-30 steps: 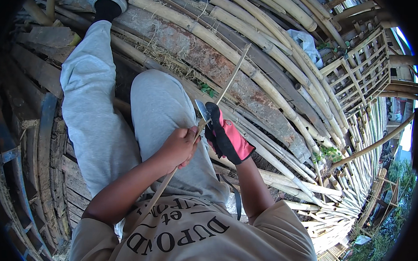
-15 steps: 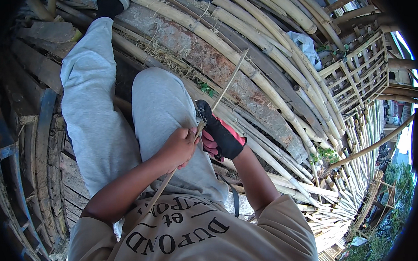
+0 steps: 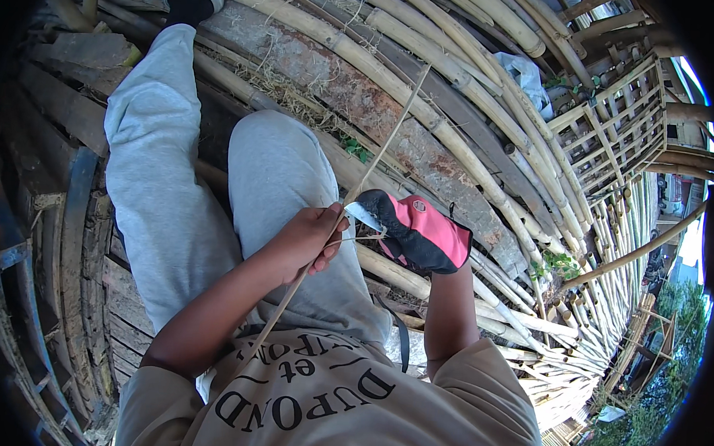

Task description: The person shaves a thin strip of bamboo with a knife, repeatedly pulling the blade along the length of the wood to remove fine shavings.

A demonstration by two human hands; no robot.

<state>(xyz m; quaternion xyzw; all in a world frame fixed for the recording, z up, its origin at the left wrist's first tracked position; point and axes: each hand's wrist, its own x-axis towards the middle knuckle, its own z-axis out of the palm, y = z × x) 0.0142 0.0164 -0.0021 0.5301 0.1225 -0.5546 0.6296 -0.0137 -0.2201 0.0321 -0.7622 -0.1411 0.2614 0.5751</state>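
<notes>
My bare left hand (image 3: 304,243) is closed round a long thin bamboo strip (image 3: 389,135), which slants from beside my lap, across my thigh, to beyond my knee. In a pink and black glove, my right hand (image 3: 430,234) is closed on a knife (image 3: 364,216). Its pale blade shows just right of the strip, close to my left fingers; the glove hides the handle. A thin curled sliver of bamboo (image 3: 356,239) runs between my left hand and the glove.
Bamboo poles (image 3: 333,39) lie lengthwise beyond my knees, beside a worn plank (image 3: 447,175) with fibre scraps. To the right stands a slatted bamboo frame (image 3: 608,130) near more stacked poles. Old boards (image 3: 67,107) and a bluish metal bar (image 3: 77,203) lie at left.
My right hand has moved right and turned, so the back of the glove and the blade now show. A thin sliver now stands off the strip. My left hand stays nearly in place.
</notes>
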